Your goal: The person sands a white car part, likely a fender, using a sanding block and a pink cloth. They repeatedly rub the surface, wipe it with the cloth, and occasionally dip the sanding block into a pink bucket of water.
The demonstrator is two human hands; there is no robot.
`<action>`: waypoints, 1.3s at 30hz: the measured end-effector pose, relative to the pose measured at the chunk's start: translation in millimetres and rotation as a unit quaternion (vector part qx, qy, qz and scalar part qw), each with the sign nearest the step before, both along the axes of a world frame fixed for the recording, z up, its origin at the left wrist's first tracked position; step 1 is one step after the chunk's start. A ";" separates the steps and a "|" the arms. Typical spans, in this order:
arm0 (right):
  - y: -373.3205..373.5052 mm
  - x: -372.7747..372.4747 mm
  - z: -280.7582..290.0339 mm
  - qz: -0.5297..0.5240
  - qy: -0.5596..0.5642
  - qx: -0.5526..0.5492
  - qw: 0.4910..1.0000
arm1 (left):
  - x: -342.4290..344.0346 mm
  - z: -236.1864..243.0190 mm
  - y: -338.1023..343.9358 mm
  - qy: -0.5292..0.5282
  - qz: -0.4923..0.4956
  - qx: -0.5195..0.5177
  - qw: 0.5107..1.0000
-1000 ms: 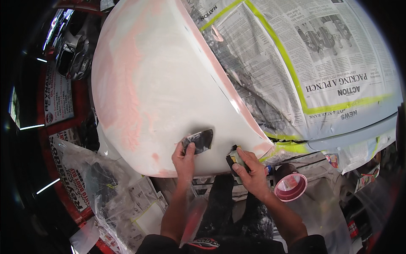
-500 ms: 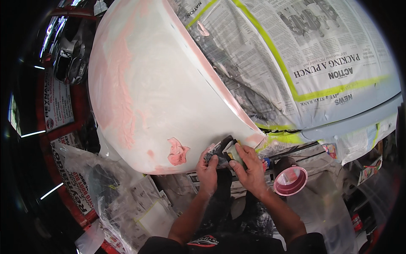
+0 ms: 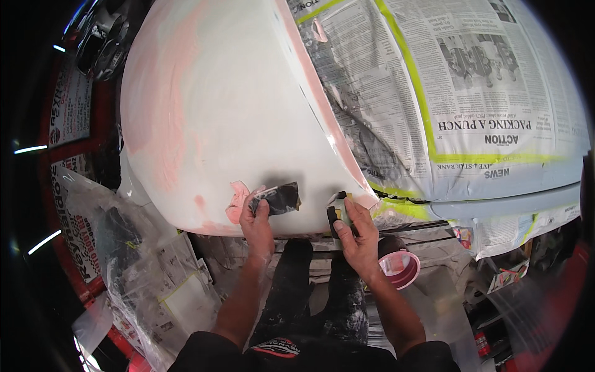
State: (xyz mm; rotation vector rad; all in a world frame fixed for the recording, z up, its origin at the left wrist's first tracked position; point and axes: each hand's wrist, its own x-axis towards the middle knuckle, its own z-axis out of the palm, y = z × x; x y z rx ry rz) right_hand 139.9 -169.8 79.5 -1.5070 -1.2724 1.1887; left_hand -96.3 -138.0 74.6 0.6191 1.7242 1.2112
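A white car panel (image 3: 248, 111) with pink filler smears curves in front of me. Over its near edge, my left hand (image 3: 257, 229) is closed on a dark piece of sandpaper (image 3: 284, 197), pinched under the thumb. To the right, my right hand (image 3: 361, 235) grips a small sanding block (image 3: 334, 218) with black and yellow parts; the fingers hide much of it. The two hands are apart. Just left of the sandpaper lies a crumpled-looking pink patch (image 3: 236, 201) on the panel; whether it is filler or cloth I cannot tell.
Newspaper (image 3: 477, 93) held by yellow-green tape (image 3: 421, 93) covers the area right of the panel. A pink bucket (image 3: 406, 273) stands below my right forearm. Clear plastic sheeting (image 3: 118, 248) hangs at the left. A dark car (image 3: 105, 43) shows at the far left.
My hands have moved apart: the left one went leftward with the sandpaper, while the right keeps the block near the panel's corner. The whole view has shifted a little.
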 end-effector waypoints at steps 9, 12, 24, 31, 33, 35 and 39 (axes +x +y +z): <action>16.6 7.9 -5.8 -0.009 0.046 -0.092 0.995 | -45.0 11.3 108.9 -0.045 0.090 0.050 0.994; 24.0 -0.2 -4.9 -0.013 0.052 -0.098 0.994 | -86.7 -20.2 134.8 0.050 0.077 0.086 0.992; 68.5 6.0 -17.8 -0.051 -0.151 0.070 0.985 | 43.8 -56.5 154.5 0.483 -0.497 0.220 0.687; 84.2 -1.9 -38.3 -0.087 -0.166 0.086 0.979 | 33.1 -71.9 277.4 0.567 -0.471 0.254 0.626; 78.4 0.3 -43.0 -0.109 -0.135 0.076 0.982 | 29.8 -78.5 321.5 0.584 -0.455 0.261 0.620; 76.9 2.0 -42.9 -0.109 -0.160 0.079 0.978 | 28.2 -91.8 376.2 0.619 -0.414 0.263 0.614; 72.6 3.7 -52.9 -0.117 -0.177 0.093 0.973 | 19.0 -69.2 519.1 0.604 -0.370 0.199 0.677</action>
